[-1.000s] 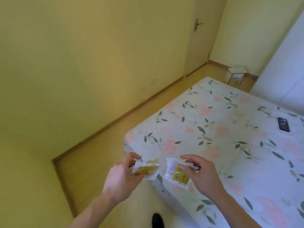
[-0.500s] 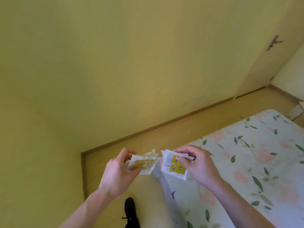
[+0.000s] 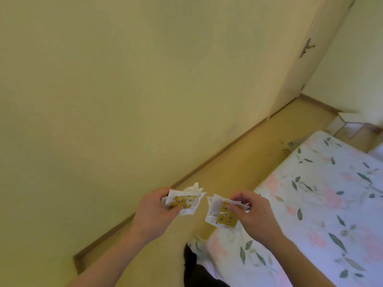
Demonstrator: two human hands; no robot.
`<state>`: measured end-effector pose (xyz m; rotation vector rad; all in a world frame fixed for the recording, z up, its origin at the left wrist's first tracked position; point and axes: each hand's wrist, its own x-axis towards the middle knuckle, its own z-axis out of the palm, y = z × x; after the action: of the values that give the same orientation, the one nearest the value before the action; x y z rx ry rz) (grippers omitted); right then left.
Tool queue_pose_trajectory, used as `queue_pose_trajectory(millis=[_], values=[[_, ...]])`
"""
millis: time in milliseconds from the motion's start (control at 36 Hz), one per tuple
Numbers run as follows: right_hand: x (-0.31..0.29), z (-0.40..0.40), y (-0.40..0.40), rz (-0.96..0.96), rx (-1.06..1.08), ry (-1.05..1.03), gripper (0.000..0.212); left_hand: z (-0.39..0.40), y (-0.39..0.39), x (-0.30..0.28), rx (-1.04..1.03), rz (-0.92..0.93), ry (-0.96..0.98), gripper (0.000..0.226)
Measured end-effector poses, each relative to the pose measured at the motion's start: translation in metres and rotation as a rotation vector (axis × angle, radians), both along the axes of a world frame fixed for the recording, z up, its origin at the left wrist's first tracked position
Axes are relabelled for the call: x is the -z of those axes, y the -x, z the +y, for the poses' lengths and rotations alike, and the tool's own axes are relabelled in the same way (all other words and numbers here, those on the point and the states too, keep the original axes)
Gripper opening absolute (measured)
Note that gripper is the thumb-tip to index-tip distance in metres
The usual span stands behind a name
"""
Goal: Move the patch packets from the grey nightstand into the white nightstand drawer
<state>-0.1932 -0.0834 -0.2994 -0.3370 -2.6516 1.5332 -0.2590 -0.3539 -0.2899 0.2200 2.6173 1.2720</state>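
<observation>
Patch packets are split between the two hands, held in the air above the wooden floor (image 3: 238, 162) beside the bed (image 3: 310, 204). One bunch of packets (image 3: 183, 200), white with a yellow-brown square and dark dots, sits in the left hand (image 3: 154, 212), whose fingers and thumb are curled round its near end so that the far corners fan out past the fingertips. A second bunch of packets (image 3: 220, 212) is in the right hand (image 3: 252, 216), pinched along its upper edge between the bent fingers and the thumb, its lower part hanging free over the corner of the bed. The two bunches are near each other but apart, with a narrow gap of floor showing between them. How many packets each hand has cannot be told. A dark shoe (image 3: 190, 259) shows on the floor below the hands. The bed has a white sheet printed with pink flowers and green leaves. A yellow wall (image 3: 124, 90) fills the left, and a closed door (image 3: 306, 59) with a lever handle stands at the far right.
</observation>
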Motion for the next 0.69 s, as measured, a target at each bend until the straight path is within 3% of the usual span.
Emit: queue_pose_trajectory(millis=[250,417,695], values=[[0.015,0.033,0.139,-0.021,0.170,0.035,0.023,0.049,0.175,-0.008,0.132,0.049,0.025,0.013],[-0.001,0.065,0.227,-0.009,0.269,0.066,0.022,0.097,0.286,-0.024,0.246,0.117,0.002,0.042],[-0.026,0.142,0.338,0.007,0.434,-0.049,0.023,0.198,0.434,-0.014,0.457,0.088,-0.119,0.034]])
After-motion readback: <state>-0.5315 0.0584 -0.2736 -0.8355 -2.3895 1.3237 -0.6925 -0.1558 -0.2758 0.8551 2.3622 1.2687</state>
